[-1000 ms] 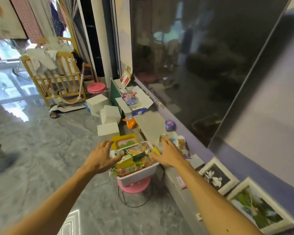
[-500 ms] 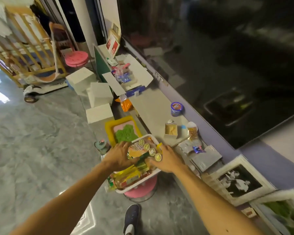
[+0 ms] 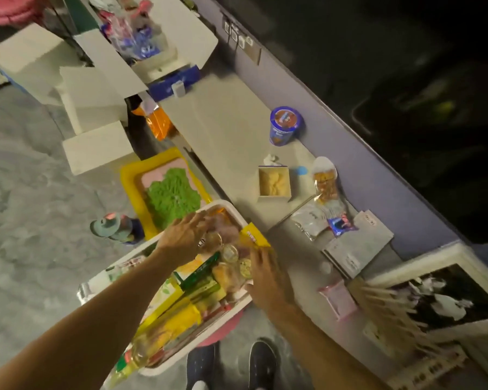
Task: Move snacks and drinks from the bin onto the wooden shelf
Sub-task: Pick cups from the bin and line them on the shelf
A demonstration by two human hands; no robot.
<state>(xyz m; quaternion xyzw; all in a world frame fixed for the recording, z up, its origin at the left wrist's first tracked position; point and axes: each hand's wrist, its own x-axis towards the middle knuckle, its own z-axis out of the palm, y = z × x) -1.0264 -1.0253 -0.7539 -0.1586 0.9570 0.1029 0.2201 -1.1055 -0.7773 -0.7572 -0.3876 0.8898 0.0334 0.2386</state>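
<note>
A white bin [image 3: 233,211] packed with snack packets, round-lidded jars and a bottle stands on a pink stool [image 3: 223,332] beside the long pale shelf [image 3: 223,130]. My left hand [image 3: 181,237] hovers over the bin's far end with its fingers spread above a pinkish packet and a jar; motion blur hides the contact. At the bin's right rim my right hand [image 3: 266,274] lies flat, fingertips touching a yellow packet [image 3: 255,235]. On the shelf sit a blue cup [image 3: 285,125], a small open box [image 3: 273,181], a snack bag [image 3: 326,181] and a silver packet [image 3: 310,220].
A yellow tray [image 3: 130,175] with green material and white boxes [image 3: 96,147] lie on the floor beyond the bin. A small toy [image 3: 113,226] stands to its left. A framed picture [image 3: 434,299], a bundle of sticks [image 3: 392,311] and a pink packet [image 3: 338,302] crowd the shelf's near end.
The view has tilted down and come closer to the bin. My left hand has slid toward the bin's far end; my right hand has shifted along the right rim to the yellow packet.
</note>
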